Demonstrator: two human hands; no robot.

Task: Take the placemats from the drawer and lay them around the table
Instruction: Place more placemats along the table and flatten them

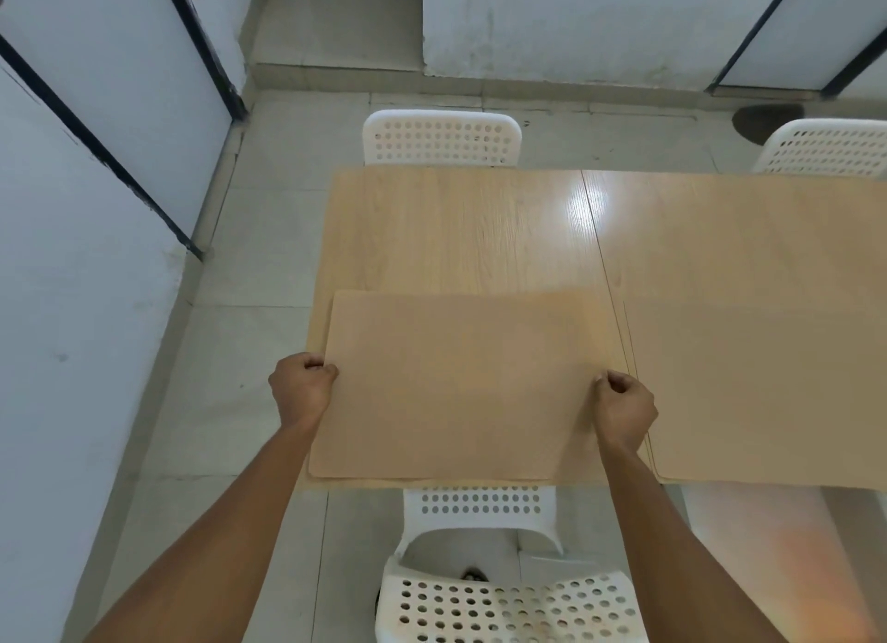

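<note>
Pale wood-grain counter (pixel 456 229) with tan mats on its near side.

From my feed I see a light, glossy wooden counter made of two panels meeting at a thin seam that runs from the far edge toward me, with a bright glare patch just beside it. A tan rectangular placemat with rounded corners (pixel 461 388) lies flat on the left panel, close to the near edge and the left edge; a second edge peeks out under its near left corner, so I cannot tell whether it is one mat or a stack. Another tan rectangular mat (pixel 768 402) lies on the right panel, just beside the first, running out of my view.
</note>
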